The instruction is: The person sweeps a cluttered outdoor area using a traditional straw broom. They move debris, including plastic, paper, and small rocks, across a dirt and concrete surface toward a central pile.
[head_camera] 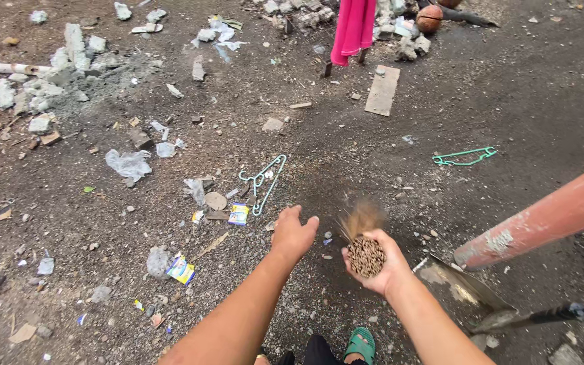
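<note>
Brown stick-broom bundle [366,255] sits gripped in your right hand [381,265] (bristle tips blurred). Your left hand [293,234] hangs loose, empty, above scattered wrappers [181,269].

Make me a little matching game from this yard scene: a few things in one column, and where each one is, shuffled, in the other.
Things:
1. stick broom
2. green hanger
3. pink cloth
4. dustpan

Places:
A. hanging at the top of the view, among rubble
B. gripped end-on in the right hand
C. lying alone on the dirt to the right, above the reddish pole
D. on the ground at lower right, just below the pole

Pairs: 1-B, 2-C, 3-A, 4-D.

The left hand holds nothing; it hangs open over the littered ground.
</note>
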